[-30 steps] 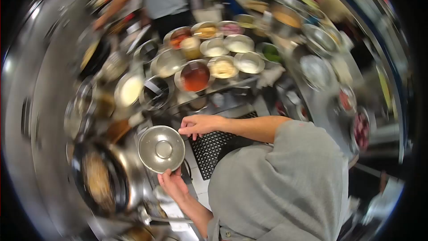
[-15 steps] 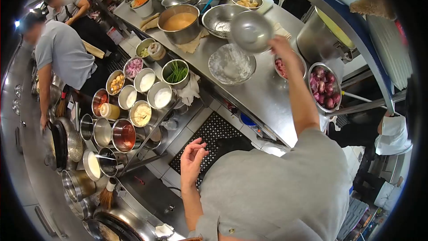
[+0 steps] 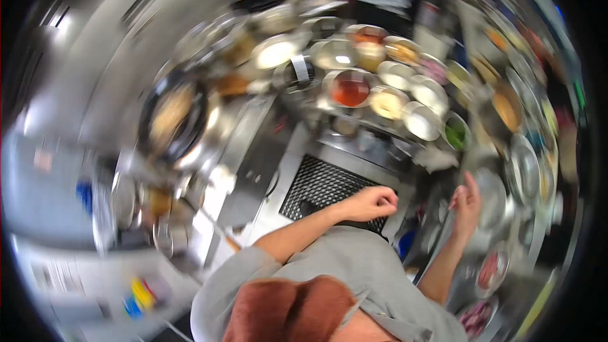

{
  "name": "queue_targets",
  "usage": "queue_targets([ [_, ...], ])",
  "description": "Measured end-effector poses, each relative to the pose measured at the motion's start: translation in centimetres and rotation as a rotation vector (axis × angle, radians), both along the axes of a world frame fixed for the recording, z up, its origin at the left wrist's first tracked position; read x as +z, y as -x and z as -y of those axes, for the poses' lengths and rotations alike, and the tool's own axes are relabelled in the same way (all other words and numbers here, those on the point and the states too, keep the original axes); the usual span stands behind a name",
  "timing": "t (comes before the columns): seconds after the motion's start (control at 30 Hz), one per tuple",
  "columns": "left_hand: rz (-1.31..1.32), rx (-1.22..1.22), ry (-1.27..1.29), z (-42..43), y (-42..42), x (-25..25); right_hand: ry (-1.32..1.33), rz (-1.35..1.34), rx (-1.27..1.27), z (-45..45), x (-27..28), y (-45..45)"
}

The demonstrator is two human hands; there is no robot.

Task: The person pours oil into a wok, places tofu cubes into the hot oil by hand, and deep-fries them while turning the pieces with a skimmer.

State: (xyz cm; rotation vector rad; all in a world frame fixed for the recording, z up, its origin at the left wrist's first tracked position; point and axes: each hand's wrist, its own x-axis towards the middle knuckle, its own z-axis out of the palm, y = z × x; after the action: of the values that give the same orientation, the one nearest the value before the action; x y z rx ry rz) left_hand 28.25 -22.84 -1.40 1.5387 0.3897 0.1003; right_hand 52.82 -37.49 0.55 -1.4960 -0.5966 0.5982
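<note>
My left hand is in front of my body, above the black perforated floor mat. Its fingers curl loosely inward and I see nothing in them. My right hand is raised at the edge of the steel worktable, fingers stretched out, holding nothing that I can see. Nearest to it lies a wide metal bowl, smeared by motion. Another metal bowl stands beyond it. A bowl of pinkish food and a bowl of red onions sit nearer my right arm.
Ahead stand several containers, including red sauce, a creamy mixture, white contents and chopped greens. A pot of orange liquid is at right. On the left is a dark wok with a light-coloured thing in it.
The view has swung left toward the wok side and blurred. My right hand has let go of the metal bowl it held. My left hand now lies across my front.
</note>
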Motion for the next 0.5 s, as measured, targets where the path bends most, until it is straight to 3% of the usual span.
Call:
queue_targets([
  [0.1,-0.036,0.071,-0.031,-1.5,3.5,1.3,-0.007,-0.19,0.359,-9.1,-1.7,5.5],
  [0.2,0.008,0.411,-0.113,-2.8,8.9,0.9,0.03,-0.283,0.665,-15.5,-2.2,11.0],
  [0.37,0.026,0.87,0.061,-2.2,19.7,-0.6,0.102,-0.256,1.064,-22.4,-2.0,21.7],
  [0.5,0.046,1.193,-0.068,-0.1,26.0,-0.3,0.184,-0.236,1.333,-26.1,-1.5,31.0],
])
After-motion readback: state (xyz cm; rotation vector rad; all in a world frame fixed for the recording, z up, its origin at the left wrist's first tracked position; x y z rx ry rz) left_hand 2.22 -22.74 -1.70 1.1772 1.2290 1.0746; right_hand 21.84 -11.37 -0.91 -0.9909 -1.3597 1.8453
